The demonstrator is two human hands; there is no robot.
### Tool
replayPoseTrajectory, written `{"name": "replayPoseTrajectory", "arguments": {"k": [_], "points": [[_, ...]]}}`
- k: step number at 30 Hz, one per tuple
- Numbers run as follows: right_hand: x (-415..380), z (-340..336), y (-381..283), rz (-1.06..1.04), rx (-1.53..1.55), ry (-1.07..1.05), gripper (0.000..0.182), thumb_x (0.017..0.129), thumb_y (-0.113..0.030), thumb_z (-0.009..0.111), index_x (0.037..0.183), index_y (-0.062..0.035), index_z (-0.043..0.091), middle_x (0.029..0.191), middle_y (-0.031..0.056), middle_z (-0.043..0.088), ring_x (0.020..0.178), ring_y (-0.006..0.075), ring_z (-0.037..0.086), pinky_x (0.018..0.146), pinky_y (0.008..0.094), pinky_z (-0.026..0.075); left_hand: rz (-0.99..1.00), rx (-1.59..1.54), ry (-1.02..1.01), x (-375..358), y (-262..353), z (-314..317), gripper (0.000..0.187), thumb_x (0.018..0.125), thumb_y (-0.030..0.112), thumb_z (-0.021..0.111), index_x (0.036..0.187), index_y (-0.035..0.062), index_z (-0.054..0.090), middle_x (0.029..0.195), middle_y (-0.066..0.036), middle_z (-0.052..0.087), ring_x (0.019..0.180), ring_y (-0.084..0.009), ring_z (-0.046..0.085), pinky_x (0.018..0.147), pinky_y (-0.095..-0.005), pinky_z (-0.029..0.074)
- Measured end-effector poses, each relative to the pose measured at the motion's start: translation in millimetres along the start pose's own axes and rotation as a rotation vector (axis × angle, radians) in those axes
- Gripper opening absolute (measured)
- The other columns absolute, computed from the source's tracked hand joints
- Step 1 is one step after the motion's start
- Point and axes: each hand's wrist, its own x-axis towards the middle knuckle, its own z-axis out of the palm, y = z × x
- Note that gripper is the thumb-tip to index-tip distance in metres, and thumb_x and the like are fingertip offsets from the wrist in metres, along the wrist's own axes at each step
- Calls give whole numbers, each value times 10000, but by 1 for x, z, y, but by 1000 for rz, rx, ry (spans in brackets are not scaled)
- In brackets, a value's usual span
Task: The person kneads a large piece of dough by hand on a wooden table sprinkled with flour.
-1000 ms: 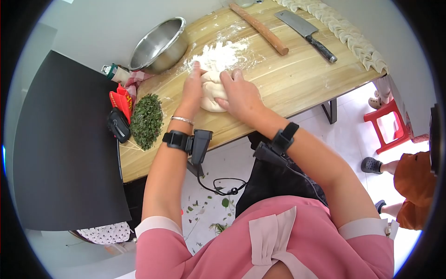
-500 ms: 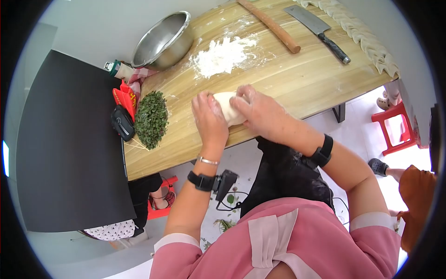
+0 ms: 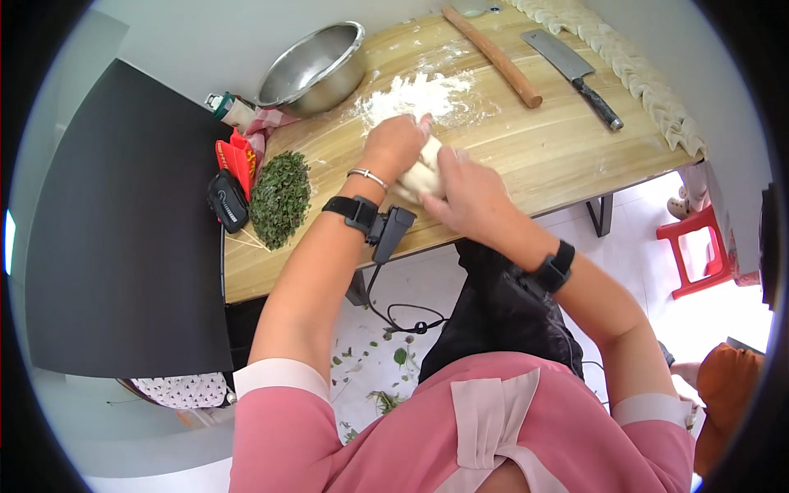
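A pale lump of dough (image 3: 422, 178) lies near the front edge of the wooden table, between my two hands. My left hand (image 3: 396, 146) is curled over the dough's far left side, fingers bent and partly hidden behind it. From the right, my right hand (image 3: 468, 191) grips the dough, its thumb along the near side. Loose white flour (image 3: 419, 94) is spread on the wood just beyond my left hand. Black bands circle both wrists, the left one with a small device on it.
A steel bowl (image 3: 325, 78) stands at the back left, near a heap of chopped greens (image 3: 280, 200) and a red packet (image 3: 237, 160). A rolling pin (image 3: 493, 57) and a cleaver (image 3: 573, 72) lie further right. Folded dumplings (image 3: 637, 74) line the far right edge. A red stool (image 3: 699, 251) stands beyond.
My left hand has moved forward and over the dough, which now looks folded or stretched. My right hand has shifted slightly right and down. The whole view has tilted a little.
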Motion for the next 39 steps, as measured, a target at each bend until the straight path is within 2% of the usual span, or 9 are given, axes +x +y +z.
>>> {"name": "replayPoseTrajectory", "arguments": {"k": [4, 8, 12, 14, 20, 29, 32, 34, 39], "points": [[-32, -4, -1, -14, 125, -62, 481, 813, -319, 699, 1051, -7, 421, 911, 224, 568, 816, 421, 596, 696, 488, 484, 171, 73, -228, -21, -1, -4, 568, 987, 463, 397, 1019, -40, 659, 985, -285, 659, 966, -428, 618, 879, -457, 471], [-24, -9, 5, -92, 115, 76, 522, 767, -259, 746, 1094, 12, 442, 977, 225, 564, 843, 395, 621, 719, 455, 515, 51, -445, -155, -40, -7, -6, 513, 993, 429, 415, 1070, -24, 643, 1026, -254, 660, 983, -402, 614, 894, -461, 463], [-17, -3, 3, -165, 239, 32, 445, 749, -224, 763, 997, -2, 467, 923, 202, 553, 907, 398, 568, 764, 456, 472, 609, 155, 268, -61, -15, 29, 288, 988, 264, 436, 1140, 54, 560, 965, -183, 582, 894, -396, 545, 779, -531, 435], [-14, -3, 7, -63, 381, -85, 462, 735, -212, 777, 1006, 0, 468, 940, 205, 547, 908, 402, 569, 775, 467, 472, 249, -186, 295, -63, -8, 31, 254, 982, 247, 430, 1081, 62, 574, 983, -175, 576, 928, -391, 536, 807, -525, 426], [27, -4, 18, 0, 274, 68, 677, 701, -279, 818, 1169, 21, 432, 1054, 281, 544, 951, 438, 587, 820, 472, 498, 236, -116, 229, -21, -9, 28, 277, 976, 241, 432, 936, 30, 607, 959, -224, 607, 927, -413, 562, 834, -501, 439], [77, -4, 41, 129, 342, -340, 611, 715, -357, 801, 1079, 75, 571, 1021, 295, 635, 986, 415, 620, 857, 428, 491, 86, -146, 82, 21, -12, 25, 428, 974, 313, 430, 872, -39, 650, 845, -312, 607, 809, -489, 557, 739, -514, 439], [62, 6, 35, 52, 299, -151, 592, 726, -339, 789, 1083, 74, 559, 1007, 273, 636, 964, 408, 617, 842, 437, 495, 122, -241, 228, 4, -11, 28, 437, 972, 333, 456, 848, -34, 660, 780, -291, 612, 749, -455, 574, 710, -488, 447], [38, 8, 20, 27, 207, 118, 473, 743, -297, 771, 1097, -52, 576, 1008, 203, 604, 941, 399, 621, 799, 434, 517, 195, -314, 361, -11, -10, 25, 442, 966, 347, 480, 823, -31, 660, 717, -268, 616, 689, -413, 594, 682, -461, 456], [-3, 10, -5, -317, 104, 269, 314, 793, -174, 672, 1070, -68, 569, 1078, 195, 567, 895, 373, 602, 762, 441, 502, -238, -855, 130, -44, -20, -18, 370, 911, 302, 591, 762, -36, 606, 691, -182, 608, 636, -248, 553, 626, -396, 429]]}}
